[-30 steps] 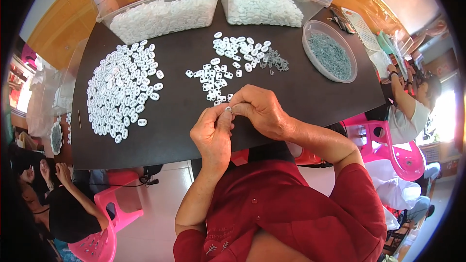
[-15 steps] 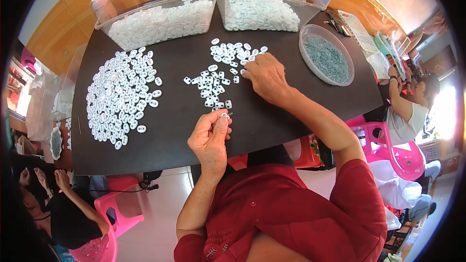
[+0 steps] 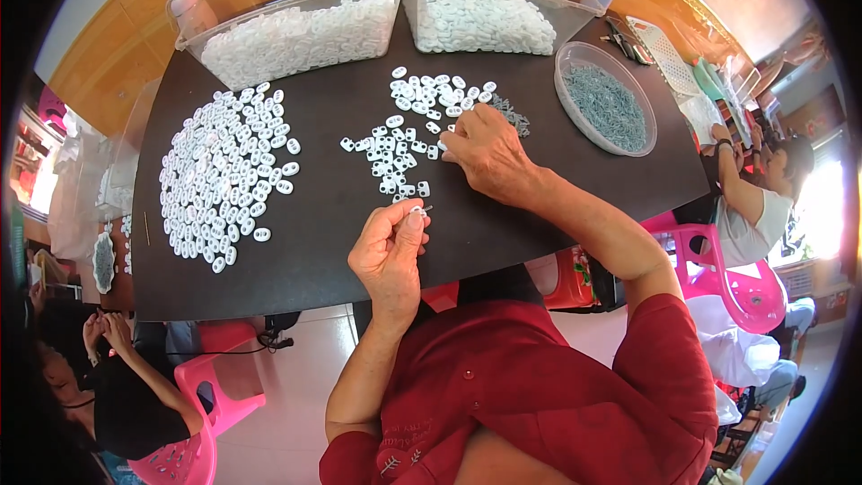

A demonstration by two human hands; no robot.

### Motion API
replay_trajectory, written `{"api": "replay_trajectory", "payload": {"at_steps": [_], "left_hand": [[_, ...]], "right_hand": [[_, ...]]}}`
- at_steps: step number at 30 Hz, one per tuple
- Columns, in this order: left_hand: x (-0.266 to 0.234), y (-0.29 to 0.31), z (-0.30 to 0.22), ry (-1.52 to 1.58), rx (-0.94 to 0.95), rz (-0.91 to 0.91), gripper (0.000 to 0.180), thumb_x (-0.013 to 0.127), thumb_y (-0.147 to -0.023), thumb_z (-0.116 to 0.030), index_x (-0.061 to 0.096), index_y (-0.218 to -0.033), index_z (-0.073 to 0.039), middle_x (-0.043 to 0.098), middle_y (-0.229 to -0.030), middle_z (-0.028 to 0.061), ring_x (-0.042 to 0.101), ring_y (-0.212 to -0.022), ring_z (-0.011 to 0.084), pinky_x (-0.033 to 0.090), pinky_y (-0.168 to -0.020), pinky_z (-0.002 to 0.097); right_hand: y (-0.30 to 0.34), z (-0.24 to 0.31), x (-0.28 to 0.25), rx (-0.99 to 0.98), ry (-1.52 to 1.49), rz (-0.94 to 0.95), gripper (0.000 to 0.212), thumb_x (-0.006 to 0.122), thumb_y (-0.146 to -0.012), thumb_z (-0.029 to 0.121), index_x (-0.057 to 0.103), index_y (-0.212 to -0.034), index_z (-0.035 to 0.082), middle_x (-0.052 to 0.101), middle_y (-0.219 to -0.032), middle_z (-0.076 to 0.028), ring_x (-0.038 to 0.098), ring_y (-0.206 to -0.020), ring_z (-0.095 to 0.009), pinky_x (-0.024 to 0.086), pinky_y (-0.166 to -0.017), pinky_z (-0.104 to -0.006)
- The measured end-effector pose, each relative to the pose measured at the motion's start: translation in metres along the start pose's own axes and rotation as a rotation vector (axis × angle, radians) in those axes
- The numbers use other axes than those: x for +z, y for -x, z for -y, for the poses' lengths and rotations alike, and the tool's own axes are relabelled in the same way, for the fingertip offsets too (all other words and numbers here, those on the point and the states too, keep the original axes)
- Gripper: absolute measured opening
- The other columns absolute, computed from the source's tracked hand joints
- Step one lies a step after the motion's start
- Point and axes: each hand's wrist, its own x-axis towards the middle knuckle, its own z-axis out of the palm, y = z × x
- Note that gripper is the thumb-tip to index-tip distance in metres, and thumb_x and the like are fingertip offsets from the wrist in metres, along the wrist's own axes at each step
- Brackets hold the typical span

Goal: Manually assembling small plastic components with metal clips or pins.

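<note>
My left hand (image 3: 388, 247) is closed at the near table edge, pinching a small white plastic piece (image 3: 417, 211) with a thin grey screw sticking out of it. My right hand (image 3: 489, 154) reaches over the table's middle, fingers drawn together. A bit of white shows at its fingertips, apparently another small white piece. Just left of it lie loose squarish white pieces with holes (image 3: 388, 158). Beyond these are scattered white oval pieces (image 3: 426, 94). A small heap of grey screws (image 3: 510, 114) sits right behind my right hand, partly covered by it.
A large pile of white oval two-holed pieces (image 3: 224, 175) covers the table's left. Two clear bins (image 3: 301, 40) of white parts stand at the back. A round tub (image 3: 648, 139) of grey screws is at right. Other people sit on both sides near pink chairs (image 3: 750, 296).
My right hand has drawn back slightly toward me and left, exposing the small screw heap. My left hand stays put. The person at left has brought their hands together.
</note>
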Motion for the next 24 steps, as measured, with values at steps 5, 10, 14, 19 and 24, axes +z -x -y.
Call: {"api": "replay_trajectory", "payload": {"at_steps": [5,10,14,19,24], "left_hand": [[0.000,0.000,0.000,0.005,-0.004,-0.001,0.013,0.061,-0.087,-0.007,0.065,-0.095,0.003,0.064,-0.077,0.0063,0.053,-0.060,0.0072,0.043,-0.053,0.0186],[-0.001,-0.001,0.000,0.039,-0.020,-0.004,0.013,0.061,-0.087,-0.006,0.064,-0.095,0.004,0.064,-0.077,0.0070,0.054,-0.060,0.0079,0.043,-0.052,0.0188],[0.000,-0.001,-0.001,0.061,-0.039,-0.014,0.014,0.062,-0.087,-0.007,0.064,-0.095,0.004,0.064,-0.077,0.0075,0.054,-0.060,0.0082,0.043,-0.052,0.0191],[0.001,-0.001,-0.003,0.064,-0.052,-0.018,0.014,0.062,-0.087,-0.006,0.064,-0.095,0.005,0.064,-0.077,0.0079,0.054,-0.059,0.0085,0.043,-0.052,0.0194],[0.000,-0.001,-0.006,0.068,-0.061,0.009,0.015,0.061,-0.088,-0.008,0.064,-0.098,0.002,0.063,-0.081,0.0056,0.055,-0.064,0.0059,0.044,-0.054,0.0176]], "right_hand": [[0.004,-0.004,0.004,0.012,0.067,0.041,0.005,0.062,-0.073,0.001,0.059,-0.076,0.003,0.052,-0.075,-0.010,0.051,-0.074,-0.028,0.042,-0.064,-0.0365],[0.001,0.013,-0.012,0.399,-0.474,0.046,0.007,0.059,-0.083,0.006,0.062,-0.087,0.001,0.061,-0.074,-0.008,0.056,-0.068,-0.018,0.044,-0.060,-0.0289],[-0.003,0.025,-0.030,0.857,-1.162,0.200,0.014,0.056,-0.088,0.011,0.064,-0.091,-0.001,0.065,-0.076,-0.005,0.055,-0.065,-0.007,0.044,-0.057,-0.0201],[0.003,0.026,-0.028,0.901,-1.338,0.210,0.015,0.060,-0.087,0.013,0.064,-0.093,0.000,0.065,-0.075,-0.005,0.055,-0.064,-0.007,0.044,-0.056,-0.0193],[0.006,0.036,-0.030,0.914,-1.388,0.190,0.018,0.061,-0.087,0.013,0.065,-0.098,-0.001,0.064,-0.075,-0.006,0.056,-0.064,-0.007,0.043,-0.056,-0.0194]]}}
